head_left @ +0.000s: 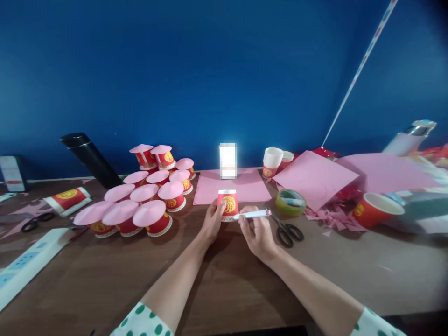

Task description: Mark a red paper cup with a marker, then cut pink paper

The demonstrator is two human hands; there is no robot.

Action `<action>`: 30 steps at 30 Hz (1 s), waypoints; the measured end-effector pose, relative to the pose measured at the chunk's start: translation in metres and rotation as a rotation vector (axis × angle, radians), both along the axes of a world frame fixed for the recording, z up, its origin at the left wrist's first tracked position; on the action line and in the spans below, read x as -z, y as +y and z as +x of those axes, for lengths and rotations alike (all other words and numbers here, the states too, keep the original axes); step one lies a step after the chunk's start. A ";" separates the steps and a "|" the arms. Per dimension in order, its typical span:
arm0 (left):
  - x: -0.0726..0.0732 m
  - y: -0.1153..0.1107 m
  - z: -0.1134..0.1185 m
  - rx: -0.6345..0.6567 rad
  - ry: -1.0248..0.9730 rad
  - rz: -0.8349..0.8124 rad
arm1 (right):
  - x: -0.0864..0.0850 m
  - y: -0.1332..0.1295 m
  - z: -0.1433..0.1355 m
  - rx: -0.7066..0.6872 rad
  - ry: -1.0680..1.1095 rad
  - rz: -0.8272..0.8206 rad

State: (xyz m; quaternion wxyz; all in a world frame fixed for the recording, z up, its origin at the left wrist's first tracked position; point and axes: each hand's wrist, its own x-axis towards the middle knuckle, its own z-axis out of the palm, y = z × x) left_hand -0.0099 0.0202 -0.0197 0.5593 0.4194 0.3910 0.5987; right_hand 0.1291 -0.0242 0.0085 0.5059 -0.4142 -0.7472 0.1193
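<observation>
An upside-down red paper cup (229,203) with a gold emblem stands at the middle of the table. My left hand (213,220) is closed around the cup's left side, thumb on its front. My right hand (257,233) grips a white marker (254,214), its tip pointing left at the cup's lower right edge. Behind the cup lie pink paper sheets (206,187). Black-handled scissors (289,233) and a roll of tape (290,202) lie to the right of my right hand.
Red cups with pink cone tops (150,214) stand grouped at left, near a black bottle (91,158), a fallen cup (68,199) and a power strip (31,261). White-and-red cups (273,161), pink paper (315,177) and a tipped red cup (378,209) are at right.
</observation>
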 end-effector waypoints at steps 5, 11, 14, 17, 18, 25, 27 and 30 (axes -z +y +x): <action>0.001 0.000 -0.001 0.020 -0.007 -0.004 | -0.001 0.000 0.000 0.019 -0.001 0.003; 0.001 0.000 -0.002 0.043 0.019 0.007 | -0.003 0.000 0.001 0.038 -0.013 0.005; 0.001 0.000 -0.002 0.042 0.025 0.007 | -0.004 -0.001 0.000 0.046 -0.018 0.011; 0.002 0.000 -0.002 0.044 0.030 0.016 | -0.004 -0.001 0.000 0.046 -0.016 0.013; 0.002 0.000 -0.002 0.043 0.032 0.019 | -0.004 -0.001 0.000 0.045 -0.015 0.013; 0.001 -0.001 -0.002 0.034 0.042 0.015 | -0.002 0.000 0.000 0.036 -0.013 0.013; 0.001 -0.001 -0.002 0.025 0.034 0.010 | -0.002 0.001 0.001 0.034 -0.018 0.008; 0.001 -0.001 -0.001 0.008 0.037 0.000 | -0.001 0.001 0.001 0.029 -0.023 0.000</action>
